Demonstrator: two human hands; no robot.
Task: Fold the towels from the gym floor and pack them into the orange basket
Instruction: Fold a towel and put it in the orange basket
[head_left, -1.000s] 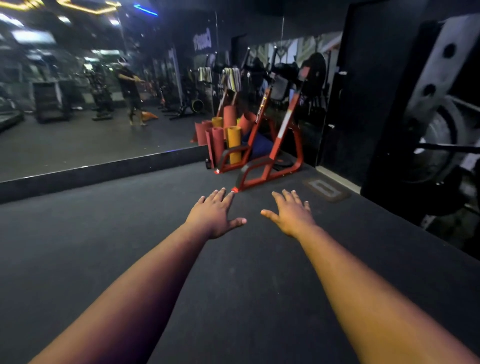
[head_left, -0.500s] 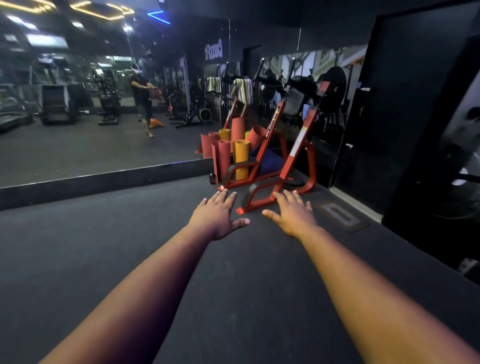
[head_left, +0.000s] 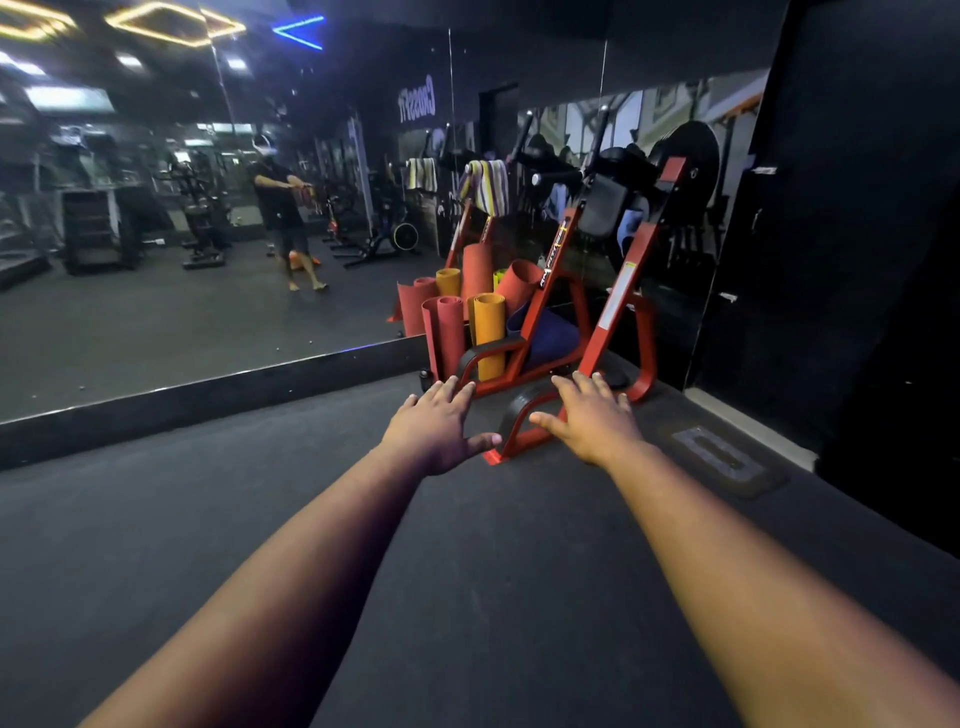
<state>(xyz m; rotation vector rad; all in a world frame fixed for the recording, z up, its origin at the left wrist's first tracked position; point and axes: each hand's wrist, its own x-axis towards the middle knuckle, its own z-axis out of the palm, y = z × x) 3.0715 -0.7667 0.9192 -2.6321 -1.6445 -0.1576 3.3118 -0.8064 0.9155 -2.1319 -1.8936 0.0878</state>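
Note:
Both my arms reach straight out over the dark gym floor. My left hand (head_left: 439, 428) and my right hand (head_left: 589, 421) are side by side, palms down, fingers spread and straight, holding nothing. A striped towel (head_left: 487, 191) hangs over the top of a red exercise machine (head_left: 613, 312) ahead of my hands, and its reflection shows in the wall mirror. An orange shape (head_left: 296, 259) lies on the floor by the feet of the person reflected in the mirror; whether it is the basket I cannot tell. No towel shows on the floor near me.
Rolled red and yellow mats (head_left: 467, 322) stand upright behind the machine's base. A large wall mirror (head_left: 182, 260) with a raised dark ledge (head_left: 208, 400) runs along the left. A black wall (head_left: 857, 234) closes the right side, with a floor plate (head_left: 719, 457) in front of it.
The view has shifted forward and to the right, so the red machine and mats look closer and my hands now overlap its base. My hands keep the same open, spread pose.

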